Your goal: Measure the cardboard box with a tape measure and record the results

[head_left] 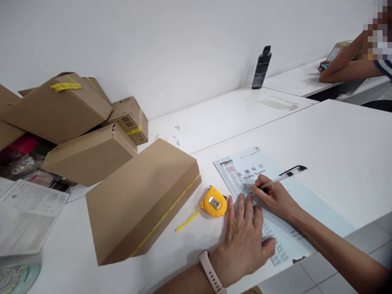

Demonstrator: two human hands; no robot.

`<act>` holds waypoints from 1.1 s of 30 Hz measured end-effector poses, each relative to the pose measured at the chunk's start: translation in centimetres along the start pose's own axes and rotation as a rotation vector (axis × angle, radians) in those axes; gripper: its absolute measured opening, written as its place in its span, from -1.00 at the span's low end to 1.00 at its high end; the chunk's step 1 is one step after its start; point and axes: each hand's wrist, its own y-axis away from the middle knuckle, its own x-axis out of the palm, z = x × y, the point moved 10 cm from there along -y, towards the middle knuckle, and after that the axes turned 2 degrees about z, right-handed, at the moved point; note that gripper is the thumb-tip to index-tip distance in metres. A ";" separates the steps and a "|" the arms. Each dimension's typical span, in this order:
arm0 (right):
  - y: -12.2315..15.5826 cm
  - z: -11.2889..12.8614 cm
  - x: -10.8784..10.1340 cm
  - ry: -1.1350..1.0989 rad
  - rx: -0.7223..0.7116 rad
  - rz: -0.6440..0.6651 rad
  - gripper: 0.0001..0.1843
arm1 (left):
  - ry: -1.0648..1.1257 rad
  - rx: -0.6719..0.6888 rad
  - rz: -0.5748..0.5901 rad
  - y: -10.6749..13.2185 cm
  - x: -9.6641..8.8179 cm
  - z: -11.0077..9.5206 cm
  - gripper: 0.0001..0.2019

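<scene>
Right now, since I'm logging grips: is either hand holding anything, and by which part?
The right hand holds the clear-barrelled pen near its writing end. The left hand grips nothing; it lies across the edge of the testing report.

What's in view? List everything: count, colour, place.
Wall: 1, white, behind
Tables: 2+, white, throughout
Bottle: 1, dark, by the wall
Piled boxes: 4+, brown, left
Plastic wrap: uncountable, clear, left
Papers: 2+, white, left edge
Round item: 1, pale green, lower left
Front box: 1, brown, left of centre
Tape measure: 1, yellow, centre
Testing Report: 1, pale blue, front right
Pen: 1, clear and black, over report
Far box: 1, brown, upper right
Co-worker: 1, dark sleeve, upper right
Wristband: 1, pink, left wrist
Left grip: 1, bare, across report's edge
Right grip: 1, bare, around pen
</scene>
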 end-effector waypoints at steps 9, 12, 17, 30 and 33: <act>0.1 -0.1 -0.3 0.008 0.000 -0.030 -0.67 | -0.006 -0.003 0.021 -0.2 0.1 0.2 -0.30; 0.1 -0.1 -0.2 0.007 0.000 -0.022 -0.68 | -0.004 -0.001 0.021 -0.2 0.1 0.1 -0.30; 0.1 -0.1 -0.1 -0.003 0.008 -0.007 -0.70 | 0.022 -0.010 0.027 -0.2 -0.1 0.2 -0.29; 0.0 0.1 -0.3 0.022 0.003 -0.032 -0.71 | 0.030 -0.014 0.046 -0.2 -0.1 0.1 -0.31; 0.1 0.0 -0.4 0.022 0.008 -0.032 -0.71 | 0.043 -0.013 0.048 -0.2 -0.1 0.2 -0.30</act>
